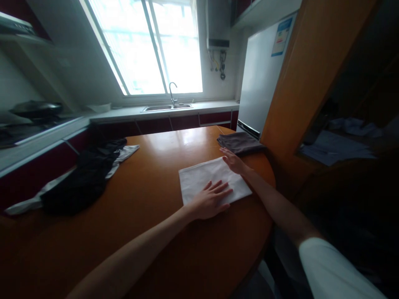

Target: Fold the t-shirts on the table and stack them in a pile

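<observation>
A folded white cloth point(199, 178) lies flat on the orange wooden table point(149, 232). My left hand point(210, 200) rests palm down on the cloth's near edge, fingers stretched out. My right hand point(233, 162) lies flat on the cloth's far right corner, fingers straight and together. Neither hand holds anything. Just beyond my right hand sits a folded dark brown cloth point(240, 142) at the table's far right edge.
A heap of black and white clothes point(84, 178) lies on the table's left side. Behind are a counter with a sink point(166, 107), a window, a stove with a pan point(35, 109) at left and a fridge point(262, 79) at right.
</observation>
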A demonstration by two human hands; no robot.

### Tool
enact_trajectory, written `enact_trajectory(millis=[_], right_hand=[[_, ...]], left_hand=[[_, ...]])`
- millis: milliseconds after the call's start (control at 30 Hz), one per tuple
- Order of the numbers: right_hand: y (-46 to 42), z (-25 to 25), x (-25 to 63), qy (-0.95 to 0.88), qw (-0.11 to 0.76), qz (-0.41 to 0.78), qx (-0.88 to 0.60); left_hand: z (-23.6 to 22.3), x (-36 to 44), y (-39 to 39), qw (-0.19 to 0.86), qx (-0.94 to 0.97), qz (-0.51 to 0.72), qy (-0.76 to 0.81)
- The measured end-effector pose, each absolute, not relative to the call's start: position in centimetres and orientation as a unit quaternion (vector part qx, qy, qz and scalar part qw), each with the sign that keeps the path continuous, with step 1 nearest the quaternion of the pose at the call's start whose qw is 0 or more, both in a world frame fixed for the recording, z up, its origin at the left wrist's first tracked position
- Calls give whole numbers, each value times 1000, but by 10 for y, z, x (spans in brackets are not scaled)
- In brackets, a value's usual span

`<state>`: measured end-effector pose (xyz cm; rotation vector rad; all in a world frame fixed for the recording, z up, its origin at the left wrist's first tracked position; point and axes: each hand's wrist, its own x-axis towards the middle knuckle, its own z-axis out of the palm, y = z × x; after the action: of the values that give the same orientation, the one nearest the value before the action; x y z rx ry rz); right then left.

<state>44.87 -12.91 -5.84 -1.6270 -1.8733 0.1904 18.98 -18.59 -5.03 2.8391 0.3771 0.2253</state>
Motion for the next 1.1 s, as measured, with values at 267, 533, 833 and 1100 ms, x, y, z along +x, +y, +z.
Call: enact_trajectory(millis=[267, 533, 833, 1100], right_hand=[[-125, -71, 448, -713, 249, 160, -636], [-137, -47, 463, -548, 406, 143, -717], [-188, -37, 463, -463, 389, 357, -712], [-188, -19, 461, -417, 321, 459, -716]], left_hand=[[-47, 190, -188, 129, 979, 90, 126], [-35, 189, -199, 106, 983, 127, 79], [-48, 186, -200, 129, 985, 91, 67], [-51, 188, -200, 130, 984, 107, 59]])
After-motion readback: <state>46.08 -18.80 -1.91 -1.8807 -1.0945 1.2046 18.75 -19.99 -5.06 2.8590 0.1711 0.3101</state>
